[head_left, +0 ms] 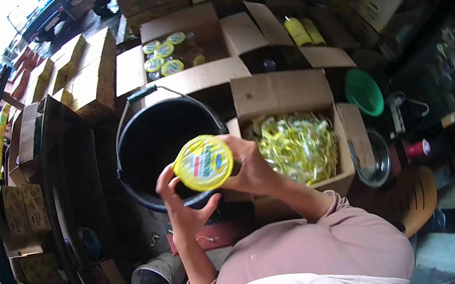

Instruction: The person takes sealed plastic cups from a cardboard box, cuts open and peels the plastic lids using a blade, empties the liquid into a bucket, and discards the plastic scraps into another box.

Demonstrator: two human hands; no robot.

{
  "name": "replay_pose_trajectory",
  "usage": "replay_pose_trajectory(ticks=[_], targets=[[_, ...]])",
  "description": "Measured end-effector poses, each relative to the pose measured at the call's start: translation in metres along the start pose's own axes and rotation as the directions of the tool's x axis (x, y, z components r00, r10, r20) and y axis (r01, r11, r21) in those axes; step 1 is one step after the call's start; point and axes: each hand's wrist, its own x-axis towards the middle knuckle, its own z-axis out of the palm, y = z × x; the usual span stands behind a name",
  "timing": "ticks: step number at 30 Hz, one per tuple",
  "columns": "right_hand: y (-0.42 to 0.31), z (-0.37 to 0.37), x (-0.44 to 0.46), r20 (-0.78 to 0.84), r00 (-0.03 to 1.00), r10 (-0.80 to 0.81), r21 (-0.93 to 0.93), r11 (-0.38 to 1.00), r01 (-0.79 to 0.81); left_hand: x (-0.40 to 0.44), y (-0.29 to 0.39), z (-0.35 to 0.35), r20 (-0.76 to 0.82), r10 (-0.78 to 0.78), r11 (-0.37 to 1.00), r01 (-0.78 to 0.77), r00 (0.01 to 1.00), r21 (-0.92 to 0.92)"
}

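Note:
A round plastic cup with a yellow-and-white printed lid (203, 163) is held up over the black bucket (135, 117), lid facing me. My right hand (252, 167) grips it from the right side; the cup's body is mostly hidden behind the lid. At its left edge is my left hand (183, 210), fingers bent close to the rim and thumb spread away. Whether those fingertips touch the rim is hard to tell. Right of the bucket, an open carton (282, 92) holds a heap of crinkled yellow-and-clear plastic wrappers (297, 146).
Behind the bucket, another open carton (180, 22) contains several yellow-lidded cups (164, 50). Two yellow bottles (297, 31) lie in a carton at back right. A green bowl (363, 92) and a clear basin (373, 161) stand right. A white cylindrical container (155, 282) lies low left.

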Motion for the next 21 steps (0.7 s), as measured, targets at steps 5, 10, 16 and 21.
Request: replay_pose_trajectory(ticks=[5,10,16,21], targets=[[-0.031,-0.006,-0.063,-0.004,0.993,0.117,0.123,0.986,-0.116,-0.029,0.026,0.029,0.273,-0.135,0.935,0.214,0.952,-0.282],[0.010,-0.056,-0.131,-0.499,0.864,0.070,-0.182,0.966,-0.183,-0.042,0.033,0.034,0.138,-0.247,0.805,0.282,0.959,-0.522],[0.093,-0.162,-0.256,-0.995,0.071,0.064,0.010,0.812,-0.583,-0.015,0.006,-0.004,-0.068,-0.202,0.748,0.109,0.977,-0.655],[0.154,-0.201,-0.304,-0.960,-0.147,0.238,0.278,0.764,-0.582,0.005,-0.047,-0.003,-0.097,-0.208,0.830,0.123,0.973,-0.544]])
